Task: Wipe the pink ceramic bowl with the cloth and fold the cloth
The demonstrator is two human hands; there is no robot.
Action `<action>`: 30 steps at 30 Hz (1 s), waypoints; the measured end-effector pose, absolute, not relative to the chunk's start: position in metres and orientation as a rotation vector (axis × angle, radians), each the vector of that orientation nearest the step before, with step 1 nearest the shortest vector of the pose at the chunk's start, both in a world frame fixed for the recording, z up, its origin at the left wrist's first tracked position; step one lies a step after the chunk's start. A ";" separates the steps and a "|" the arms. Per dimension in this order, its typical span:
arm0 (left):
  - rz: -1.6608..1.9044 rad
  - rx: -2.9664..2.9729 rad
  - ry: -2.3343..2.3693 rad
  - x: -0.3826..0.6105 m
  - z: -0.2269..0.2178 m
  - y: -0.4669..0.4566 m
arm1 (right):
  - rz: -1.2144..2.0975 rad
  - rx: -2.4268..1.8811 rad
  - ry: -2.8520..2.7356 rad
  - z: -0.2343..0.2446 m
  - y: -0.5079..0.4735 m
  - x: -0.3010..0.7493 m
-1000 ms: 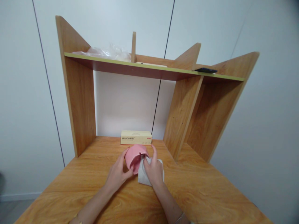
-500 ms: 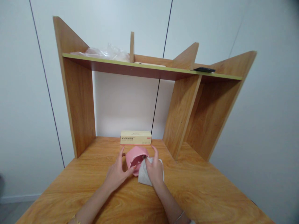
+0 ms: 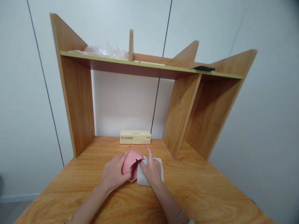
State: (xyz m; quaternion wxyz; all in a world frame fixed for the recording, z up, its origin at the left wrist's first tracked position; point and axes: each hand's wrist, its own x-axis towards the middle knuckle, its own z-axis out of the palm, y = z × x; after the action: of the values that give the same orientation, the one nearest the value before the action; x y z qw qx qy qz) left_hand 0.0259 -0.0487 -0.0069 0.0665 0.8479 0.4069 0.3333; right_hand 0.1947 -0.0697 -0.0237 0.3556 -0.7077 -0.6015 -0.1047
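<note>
A pink hollow container [image 3: 131,160] with a small dark notch in its rim is tilted over the desk, its opening turned toward me and to the right. My left hand [image 3: 115,170] grips it from the left, thumb near the lower rim and fingers round the outer wall. In my right hand [image 3: 151,171] is a pale grey cloth [image 3: 143,178], bunched under the fingers at the container's right rim. The cloth's loose part hangs below and to the right of that hand. The inside of the container is mostly hidden.
Behind the hands, a cream box [image 3: 135,137] with printed lettering lies on the wooden desk [image 3: 198,193]. A wooden shelf unit [image 3: 182,115] rises at the back. Its upper board carries a clear plastic bag [image 3: 105,52] and a flat dark object [image 3: 204,68].
The pink container has turned and shifted slightly left and down, so less of its inside shows. My left hand now wraps it more closely. My right hand with the cloth moved a little left.
</note>
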 end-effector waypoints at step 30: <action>1.134 1.605 0.905 0.047 -0.044 -0.031 | -0.348 -1.912 -1.482 -0.021 -0.068 0.198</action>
State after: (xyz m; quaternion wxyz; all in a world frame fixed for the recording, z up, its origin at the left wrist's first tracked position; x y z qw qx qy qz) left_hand 0.0469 -0.0309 -0.0440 0.4696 0.6549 0.3692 0.4629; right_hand 0.1978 -0.0678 -0.0210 0.3419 -0.7352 -0.5698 -0.1339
